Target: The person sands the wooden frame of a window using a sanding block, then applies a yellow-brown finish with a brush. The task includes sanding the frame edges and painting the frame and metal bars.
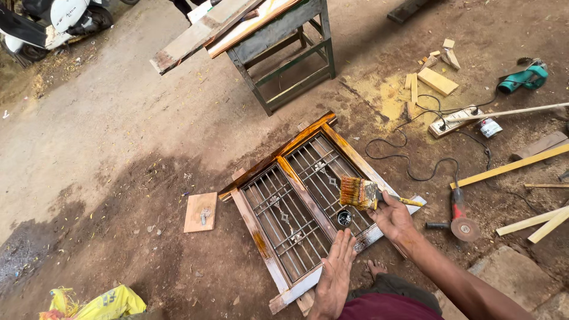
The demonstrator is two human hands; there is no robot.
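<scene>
Brush [359, 193] in right hand [392, 217] fingers, above frame [308, 195]

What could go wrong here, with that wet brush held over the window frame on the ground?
The brush in the right hand is loaded with stain and could drip on the metal grille. A small open tin sits on the grille by the left hand; a nudge might tip it. A bare foot is close to the frame, and the grinder and its cord lie nearby, a possible trip hazard.

Bare arms, maroon shirt, olive trousers, barefoot.
</scene>
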